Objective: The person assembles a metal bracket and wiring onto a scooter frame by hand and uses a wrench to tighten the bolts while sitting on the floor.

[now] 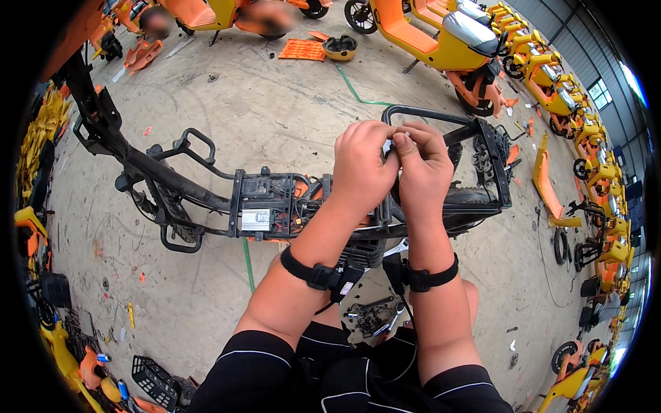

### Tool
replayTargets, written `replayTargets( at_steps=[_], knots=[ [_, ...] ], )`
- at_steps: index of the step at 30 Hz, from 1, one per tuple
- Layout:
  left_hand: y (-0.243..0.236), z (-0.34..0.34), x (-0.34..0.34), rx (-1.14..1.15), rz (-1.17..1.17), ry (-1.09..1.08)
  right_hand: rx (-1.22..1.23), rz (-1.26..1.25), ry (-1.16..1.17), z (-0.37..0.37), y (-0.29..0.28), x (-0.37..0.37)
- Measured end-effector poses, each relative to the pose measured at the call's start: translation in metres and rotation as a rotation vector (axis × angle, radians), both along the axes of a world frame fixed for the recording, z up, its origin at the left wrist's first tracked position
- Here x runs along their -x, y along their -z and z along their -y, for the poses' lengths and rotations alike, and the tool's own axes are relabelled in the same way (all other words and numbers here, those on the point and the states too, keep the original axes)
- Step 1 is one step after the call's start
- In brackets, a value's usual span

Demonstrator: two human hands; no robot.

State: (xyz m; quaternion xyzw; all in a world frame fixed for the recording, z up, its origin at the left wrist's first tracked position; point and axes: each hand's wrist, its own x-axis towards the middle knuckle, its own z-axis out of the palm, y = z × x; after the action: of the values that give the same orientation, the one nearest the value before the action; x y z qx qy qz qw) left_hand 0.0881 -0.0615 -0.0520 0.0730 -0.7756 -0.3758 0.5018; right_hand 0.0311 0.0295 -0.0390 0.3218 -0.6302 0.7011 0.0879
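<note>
Both hands meet above the rear part of a stripped black scooter frame (169,180). My left hand (363,162) has its thumb and fingers pinched together, close against the fingertips of my right hand (425,160). The right hand is closed in a pinch too. A tiny pale bit shows between the fingertips, too small to name. Below and left of the hands, a silver box (255,219) sits in the frame's middle bay among loose wires. Behind the right hand is the rear rack (508,168), with the rear wheel (475,196) partly hidden under it.
Tools and dark parts (372,318) lie on the floor by my legs. A black crate (155,380) is at the lower left. Across the floor are a yellow helmet (340,47), an orange mat (301,49) and an orange panel (547,179). Yellow scooters (441,41) line the far and right sides.
</note>
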Motion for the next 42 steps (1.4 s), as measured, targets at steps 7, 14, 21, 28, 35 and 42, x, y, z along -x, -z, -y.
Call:
replayTargets(
  at_steps=[7,14,21,28,35,42],
  knots=[
    [-0.001,-0.002,0.001,-0.059,-0.039,-0.007,0.015,0.028,-0.048,0.0,0.003,0.003],
    [0.004,0.001,0.006,-0.085,-0.078,0.021,-0.021,0.004,-0.089,-0.002,0.001,0.003],
    [0.006,0.001,0.006,-0.038,-0.038,0.072,0.048,0.088,-0.038,0.0,0.004,0.001],
    [0.002,0.001,0.003,-0.019,0.022,0.096,-0.007,0.271,-0.101,-0.001,-0.006,-0.003],
    [0.0,0.0,0.001,-0.025,0.011,0.07,-0.024,0.099,-0.09,-0.001,0.0,0.002],
    [-0.003,-0.001,-0.001,-0.066,-0.003,-0.012,0.006,0.003,-0.029,-0.002,0.004,0.002]
  ],
)
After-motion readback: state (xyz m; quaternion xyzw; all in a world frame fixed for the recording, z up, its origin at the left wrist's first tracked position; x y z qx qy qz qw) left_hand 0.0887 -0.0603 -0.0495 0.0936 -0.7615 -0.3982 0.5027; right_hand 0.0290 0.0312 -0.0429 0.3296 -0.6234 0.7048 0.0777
